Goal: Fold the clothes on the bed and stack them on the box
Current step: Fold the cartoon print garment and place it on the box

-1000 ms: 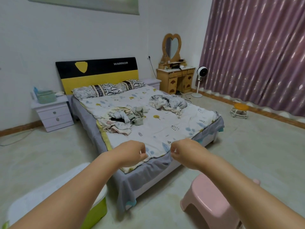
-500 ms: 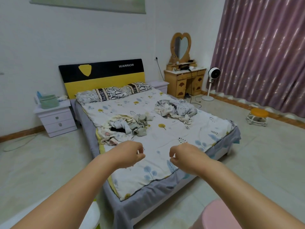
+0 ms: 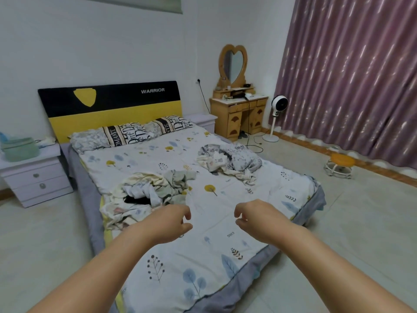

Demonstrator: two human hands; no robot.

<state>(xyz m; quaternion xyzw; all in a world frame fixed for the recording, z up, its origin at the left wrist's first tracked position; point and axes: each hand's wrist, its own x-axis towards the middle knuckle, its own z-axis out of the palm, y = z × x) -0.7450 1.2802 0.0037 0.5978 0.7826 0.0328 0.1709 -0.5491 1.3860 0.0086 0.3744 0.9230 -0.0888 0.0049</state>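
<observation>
Two crumpled heaps of clothes lie on the bed (image 3: 266, 224). A pale cream and grey-green pile (image 3: 146, 197) sits at the bed's left side, and a grey floral pile (image 3: 228, 161) lies further back on the right. My left hand (image 3: 168, 222) hovers over the sheet just in front of the left pile, fingers loosely curled and holding nothing. My right hand (image 3: 259, 219) hangs beside it over the middle of the sheet, also loosely curled and holding nothing. The box is out of view.
Two pillows (image 3: 133, 134) lie under the black and yellow headboard. A white nightstand (image 3: 33, 177) stands left of the bed. A wooden dresser (image 3: 239, 114), a white standing fan (image 3: 276, 116) and a small orange stool (image 3: 339, 164) line the right side by the purple curtain.
I have come closer to the bed, so the box and pink stool have slipped out of view below. Both hands have loosened from near-fists to curled, parted fingers.
</observation>
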